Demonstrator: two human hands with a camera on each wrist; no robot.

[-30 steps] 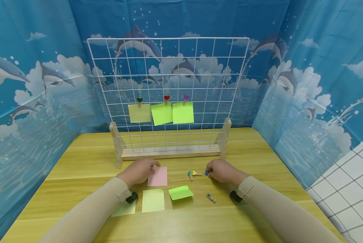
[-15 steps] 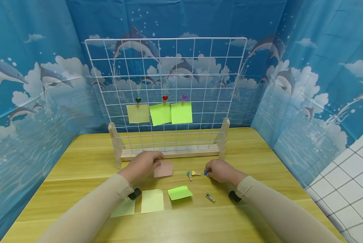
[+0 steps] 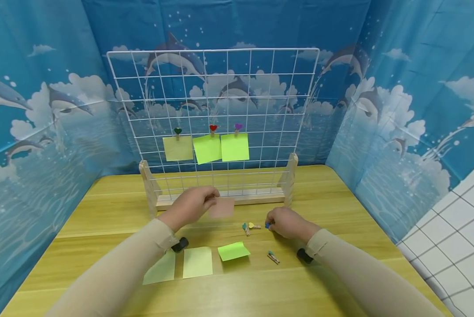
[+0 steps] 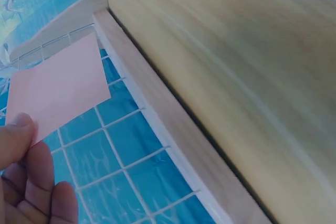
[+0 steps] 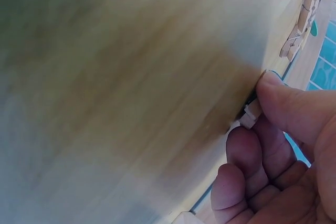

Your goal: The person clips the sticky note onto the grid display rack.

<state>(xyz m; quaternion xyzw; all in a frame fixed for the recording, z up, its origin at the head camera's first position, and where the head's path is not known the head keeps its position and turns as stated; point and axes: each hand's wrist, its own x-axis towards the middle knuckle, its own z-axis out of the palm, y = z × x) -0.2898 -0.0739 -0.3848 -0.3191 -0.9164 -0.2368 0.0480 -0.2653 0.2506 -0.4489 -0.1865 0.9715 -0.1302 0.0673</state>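
Note:
My left hand (image 3: 190,206) pinches a pink sticky note (image 3: 223,207) by its edge and holds it above the table, in front of the grid's wooden base. In the left wrist view the thumb lies over a corner of the pink note (image 4: 60,85). On the right, my right hand (image 3: 287,222) pinches a small wooden clothespin (image 5: 251,115) with a blue top (image 3: 267,225), low at the tabletop. Just left of that hand lie a yellow-heart clothespin (image 3: 254,226) and a teal-heart clothespin (image 3: 246,229).
A white wire grid (image 3: 227,97) stands in a wooden base; clothespins hold three notes on it, such as a green one (image 3: 235,147). Nearer me lie a folded green note (image 3: 233,251), a pale yellow note (image 3: 198,263), a paler note (image 3: 160,269) and another clothespin (image 3: 273,257).
My left hand has lifted the pink note off the table and moved it forward and right. My right hand stays at about the same spot with its clothespin.

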